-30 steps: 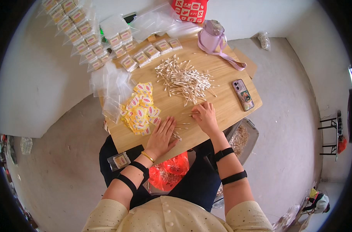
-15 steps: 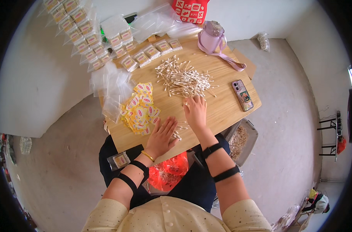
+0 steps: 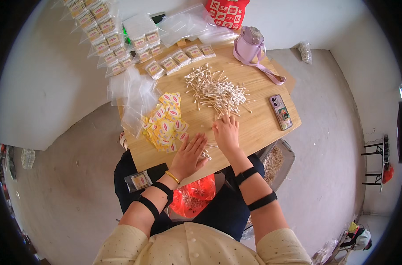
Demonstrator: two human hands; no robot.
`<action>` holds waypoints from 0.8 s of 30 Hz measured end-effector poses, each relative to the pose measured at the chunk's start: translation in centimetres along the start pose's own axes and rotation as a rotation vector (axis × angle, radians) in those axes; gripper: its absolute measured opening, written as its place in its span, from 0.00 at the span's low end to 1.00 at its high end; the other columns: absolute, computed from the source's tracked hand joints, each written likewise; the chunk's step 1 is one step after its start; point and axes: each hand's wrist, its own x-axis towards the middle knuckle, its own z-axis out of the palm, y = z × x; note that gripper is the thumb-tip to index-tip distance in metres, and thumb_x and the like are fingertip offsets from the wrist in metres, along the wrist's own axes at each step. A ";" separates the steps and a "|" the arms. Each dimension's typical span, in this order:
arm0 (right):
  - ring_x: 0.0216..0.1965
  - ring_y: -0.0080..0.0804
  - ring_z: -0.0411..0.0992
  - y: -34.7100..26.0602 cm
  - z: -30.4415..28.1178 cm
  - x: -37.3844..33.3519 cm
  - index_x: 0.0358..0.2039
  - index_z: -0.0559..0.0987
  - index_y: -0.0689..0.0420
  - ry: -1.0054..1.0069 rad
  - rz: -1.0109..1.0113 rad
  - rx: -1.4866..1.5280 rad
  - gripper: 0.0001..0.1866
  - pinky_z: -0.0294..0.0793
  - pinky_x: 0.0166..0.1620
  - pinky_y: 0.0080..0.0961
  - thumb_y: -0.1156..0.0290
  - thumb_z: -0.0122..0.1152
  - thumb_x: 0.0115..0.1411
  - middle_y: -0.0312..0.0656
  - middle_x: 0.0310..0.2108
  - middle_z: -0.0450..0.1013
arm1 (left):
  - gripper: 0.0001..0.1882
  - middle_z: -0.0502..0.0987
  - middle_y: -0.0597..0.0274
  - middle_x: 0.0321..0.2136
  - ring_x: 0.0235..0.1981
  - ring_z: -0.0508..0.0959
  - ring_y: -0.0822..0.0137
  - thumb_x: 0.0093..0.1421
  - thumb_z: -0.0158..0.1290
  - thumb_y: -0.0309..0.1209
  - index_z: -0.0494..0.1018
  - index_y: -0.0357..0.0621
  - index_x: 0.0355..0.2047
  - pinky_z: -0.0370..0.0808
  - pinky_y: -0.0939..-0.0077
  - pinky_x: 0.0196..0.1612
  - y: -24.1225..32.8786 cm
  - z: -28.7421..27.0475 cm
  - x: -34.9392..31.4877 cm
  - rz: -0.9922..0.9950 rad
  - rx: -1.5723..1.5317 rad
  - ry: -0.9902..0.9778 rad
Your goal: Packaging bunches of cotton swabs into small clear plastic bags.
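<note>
Cotton swabs with white tips lie in a loose pile (image 3: 216, 90) on the wooden table (image 3: 249, 132). At the pile's near edge is my right hand (image 3: 226, 136), its fingers bent and closed; what they hold, if anything, is hidden. My left hand (image 3: 188, 155) lies flat, fingers stretched out and side by side, over a small bunch of swabs (image 3: 205, 154) at the table's near side. The swab ends stick out past its edge, and the rest is covered by the hand. Left of it is a heap of yellow and white printed cards (image 3: 165, 123).
Clear bags (image 3: 134, 95) lie at the left edge. Filled swab packs (image 3: 181, 57) line the back, with more stacked (image 3: 99, 33) behind. A lilac bottle (image 3: 249, 46) and a phone (image 3: 281, 112) stand and lie at right. Below are a swab bin (image 3: 289, 159) and a red bag (image 3: 194, 194).
The whole view has shifted slightly. My right hand has drawn back a little toward me at the pile's edge. My left hand stays flat over the small bunch.
</note>
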 end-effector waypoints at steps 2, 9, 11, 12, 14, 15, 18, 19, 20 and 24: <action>0.47 0.44 0.68 0.7 -0.4 -1.9 0.34 0.82 0.52 -0.052 0.003 0.111 0.04 0.67 0.51 0.41 0.70 0.63 0.57 0.41 0.42 0.71 | 0.42 0.55 0.52 0.73 0.75 0.51 0.56 0.65 0.52 0.50 0.55 0.38 0.71 0.44 0.48 0.76 0.2 0.3 0.3 -0.015 0.030 -0.011; 0.49 0.50 0.70 0.0 -0.2 -5.1 0.41 0.82 0.53 0.110 0.040 0.337 0.12 0.69 0.54 0.44 0.75 0.63 0.56 0.45 0.42 0.74 | 0.43 0.56 0.51 0.72 0.75 0.52 0.51 0.63 0.54 0.49 0.56 0.38 0.71 0.46 0.48 0.75 -0.5 -1.7 -0.9 -0.127 0.085 0.022; 0.54 0.50 0.68 3.0 3.6 -6.3 0.43 0.82 0.58 0.095 -0.062 0.266 0.14 0.69 0.58 0.43 0.72 0.62 0.56 0.48 0.46 0.76 | 0.42 0.61 0.50 0.69 0.72 0.57 0.49 0.60 0.59 0.45 0.59 0.40 0.69 0.48 0.47 0.75 -0.5 -2.6 0.0 -0.141 -0.027 -0.048; 0.56 0.50 0.69 3.8 4.1 -7.3 0.46 0.82 0.57 0.102 0.042 0.222 0.16 0.68 0.60 0.45 0.69 0.59 0.57 0.48 0.47 0.77 | 0.40 0.65 0.50 0.66 0.70 0.61 0.48 0.57 0.61 0.43 0.62 0.42 0.67 0.53 0.47 0.73 0.2 -1.9 0.5 -0.187 -0.072 -0.001; 0.55 0.54 0.71 6.8 4.8 -7.8 0.50 0.80 0.58 -0.103 0.152 0.068 0.19 0.68 0.62 0.46 0.66 0.54 0.61 0.50 0.51 0.77 | 0.39 0.66 0.49 0.65 0.69 0.62 0.47 0.57 0.60 0.41 0.63 0.46 0.67 0.56 0.47 0.71 1.4 -2.3 2.1 -0.203 -0.209 -0.042; 0.57 0.54 0.70 2.1 1.5 -6.5 0.53 0.78 0.58 -0.214 0.179 0.110 0.20 0.68 0.62 0.47 0.66 0.53 0.62 0.52 0.53 0.75 | 0.39 0.65 0.49 0.66 0.71 0.60 0.47 0.57 0.59 0.40 0.61 0.46 0.68 0.55 0.47 0.72 0.9 -0.3 0.2 -0.223 -0.071 0.144; 0.64 0.58 0.64 5.5 2.8 -10.0 0.64 0.70 0.61 0.070 -0.050 0.253 0.27 0.61 0.67 0.49 0.69 0.51 0.64 0.58 0.64 0.66 | 0.43 0.50 0.53 0.75 0.76 0.47 0.54 0.64 0.50 0.50 0.52 0.42 0.73 0.41 0.46 0.77 2.3 0.1 1.4 -0.152 -0.054 -0.031; 0.67 0.57 0.61 4.4 2.5 -10.0 0.67 0.67 0.61 0.037 -0.093 0.261 0.29 0.58 0.69 0.48 0.68 0.49 0.66 0.57 0.67 0.62 | 0.45 0.47 0.54 0.76 0.77 0.44 0.55 0.65 0.48 0.54 0.50 0.41 0.74 0.37 0.47 0.77 2.1 0.7 1.2 -0.094 0.047 -0.027; 0.67 0.57 0.61 4.7 2.9 -9.9 0.67 0.67 0.61 0.033 -0.110 0.270 0.29 0.58 0.69 0.48 0.68 0.49 0.66 0.57 0.67 0.62 | 0.45 0.47 0.54 0.76 0.77 0.44 0.55 0.65 0.48 0.54 0.50 0.41 0.74 0.37 0.47 0.77 2.5 0.6 1.8 -0.111 0.057 -0.022; 0.74 0.55 0.49 3.0 4.5 -9.6 0.72 0.57 0.61 -0.066 -0.046 0.093 0.33 0.47 0.74 0.50 0.58 0.45 0.71 0.55 0.73 0.52 | 0.48 0.43 0.52 0.77 0.78 0.40 0.56 0.65 0.45 0.57 0.46 0.39 0.75 0.33 0.48 0.77 2.0 2.3 1.9 -0.189 0.128 -0.061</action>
